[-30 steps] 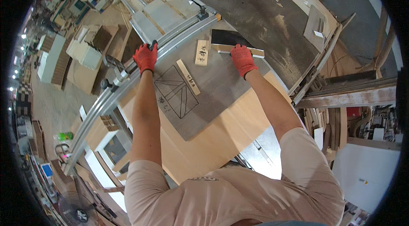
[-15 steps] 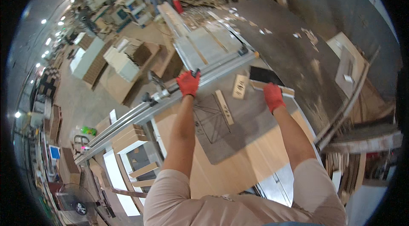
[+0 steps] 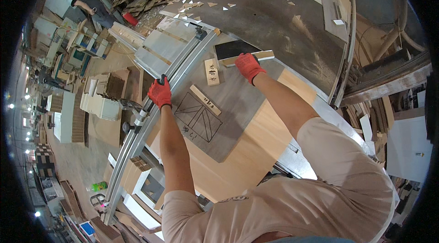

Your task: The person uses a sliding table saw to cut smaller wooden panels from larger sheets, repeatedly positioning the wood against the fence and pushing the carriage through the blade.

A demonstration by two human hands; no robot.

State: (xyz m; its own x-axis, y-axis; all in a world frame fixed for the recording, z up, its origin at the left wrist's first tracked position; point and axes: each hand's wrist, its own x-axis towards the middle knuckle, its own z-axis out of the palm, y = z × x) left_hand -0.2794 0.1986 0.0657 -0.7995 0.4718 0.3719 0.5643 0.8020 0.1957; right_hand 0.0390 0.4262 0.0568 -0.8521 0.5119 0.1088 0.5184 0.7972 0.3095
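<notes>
Small triangular offcuts litter the grey table; cardboard boxes stand left.

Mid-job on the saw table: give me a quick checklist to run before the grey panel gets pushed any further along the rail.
1. Left hand grips the metal guide rail: ok.
2. Right hand presses the wooden strip at the far edge of the grey panel: ok.
3. Both hands gloved: ok.
4. Loose wooden blocks lying on the panel: not ok.
5. Blade position: cannot tell.
6. Offcut chips on table beyond: not ok.
</notes>
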